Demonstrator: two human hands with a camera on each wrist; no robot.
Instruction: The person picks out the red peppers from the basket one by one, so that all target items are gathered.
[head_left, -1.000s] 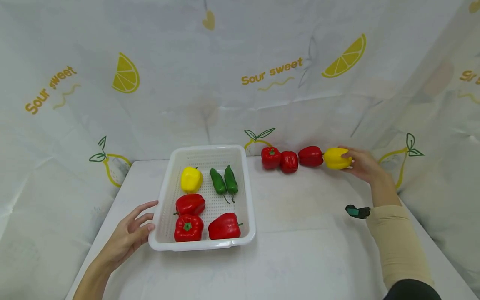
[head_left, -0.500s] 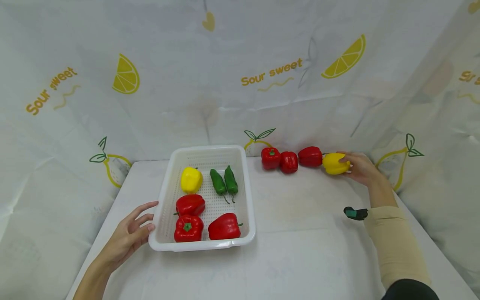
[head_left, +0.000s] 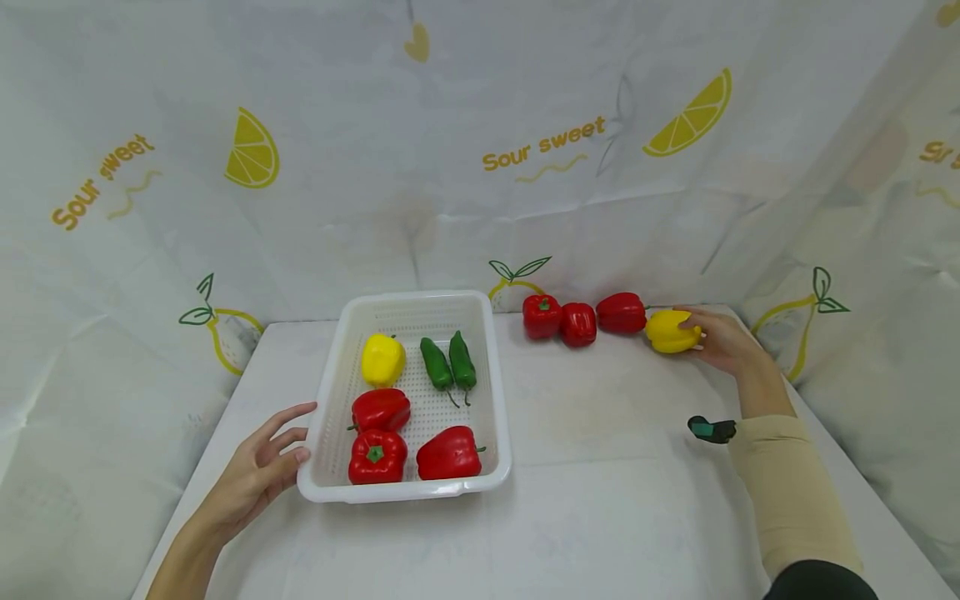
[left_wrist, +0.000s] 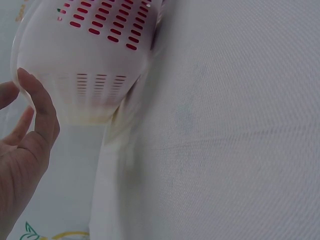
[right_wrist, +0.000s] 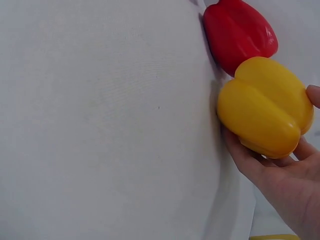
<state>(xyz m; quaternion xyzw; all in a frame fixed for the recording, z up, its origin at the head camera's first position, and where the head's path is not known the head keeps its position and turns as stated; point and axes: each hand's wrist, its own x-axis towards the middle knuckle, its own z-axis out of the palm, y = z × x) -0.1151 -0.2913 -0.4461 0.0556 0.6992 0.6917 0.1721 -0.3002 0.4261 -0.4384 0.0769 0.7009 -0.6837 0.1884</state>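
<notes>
The right hand (head_left: 716,337) cups the yellow bell pepper (head_left: 672,331) on the bench (head_left: 600,500); the left hand (head_left: 258,475), fingers relaxed, steadies the white basket (head_left: 495,400).

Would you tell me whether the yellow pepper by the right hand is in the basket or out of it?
Out. The yellow pepper lies on the table beside a red pepper, held by the right hand, well apart from the basket.

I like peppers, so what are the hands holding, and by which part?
The right hand grips the yellow pepper round its body. The left hand holds nothing; its straight fingers touch the white basket on its near corner.
</notes>
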